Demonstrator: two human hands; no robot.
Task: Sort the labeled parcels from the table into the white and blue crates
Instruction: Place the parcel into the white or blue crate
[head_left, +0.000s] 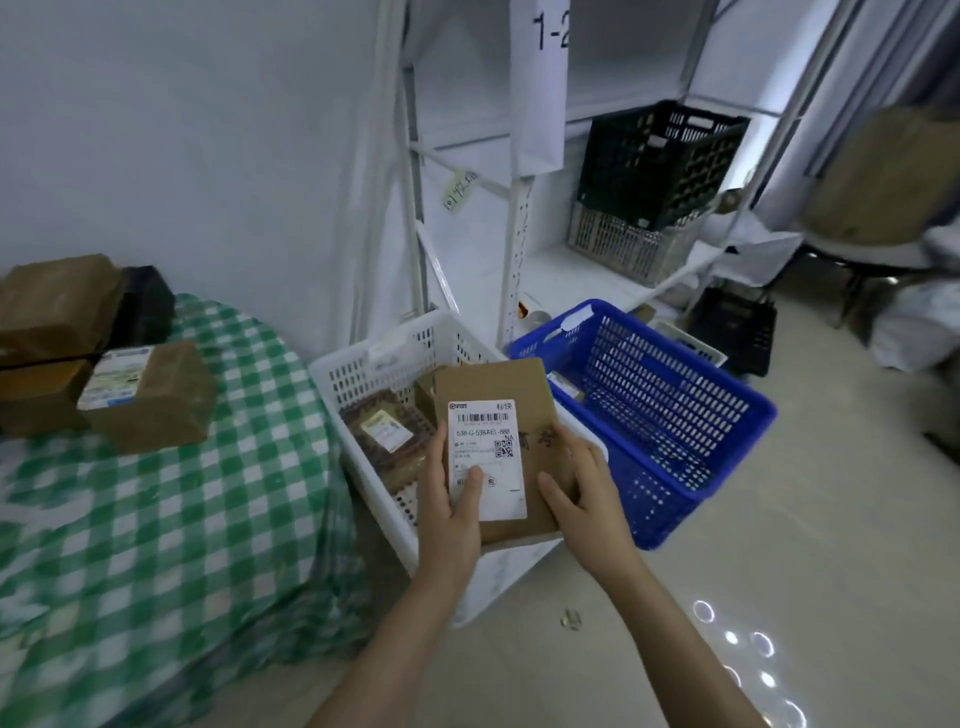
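in the hands: a flat brown parcel, face up, with a white shipping label stuck on it, barcode and QR code showing
left hand: grips the parcel's left edge, thumb lying on the lower part of the label
right hand: holds the right side, thumb on the brown face, fingers curled round the edge
where the parcel is: up in the air over the near end of the white crate, its far right corner reaching toward the blue crate
white crate: on the floor just beside the surface, with a dark brownish packet with a small label lying inside
blue crate: right next to the white one on its right, can't tell if they actually touch; a small light item sits by its near-left wall, too hidden to say more
surface: green-and-white checked cloth, with a labeled brown box nearest the crates, more brown boxes behind it and a black item at the back
behind the crates: a white shelf rack with a black crate stacked on a grey crate
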